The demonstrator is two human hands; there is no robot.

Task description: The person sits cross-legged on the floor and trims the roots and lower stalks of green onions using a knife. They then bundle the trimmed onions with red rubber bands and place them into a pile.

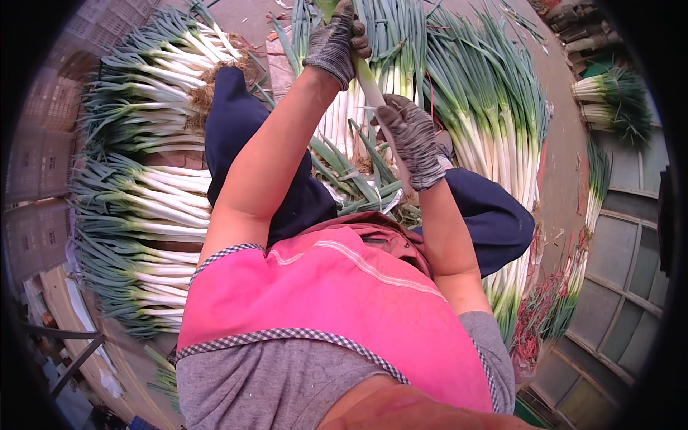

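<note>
My left hand (338, 45), in a dark-palmed knit work glove, is closed around the green upper part of a long green onion (367, 80). The onion slants down to the right, its leaves running out of the top of the view. My right hand (409, 137), gloved alike, is closed on its white lower shaft, and a thin pale strip sticks out by the fingers. The root end is hidden behind the hand and wrist. Beneath my hands, a row of long green onions (338, 118) lies with white shafts towards me. Loose stripped leaves (357, 177) are heaped between my legs.
Stacked bundles of green onions (172, 183) lie to my left, near plastic crates (43, 161). Another large pile (497, 123) lies to my right, beside my bent knee (494, 220). Red ties (532, 328) and a framed panel (613, 258) are farther right.
</note>
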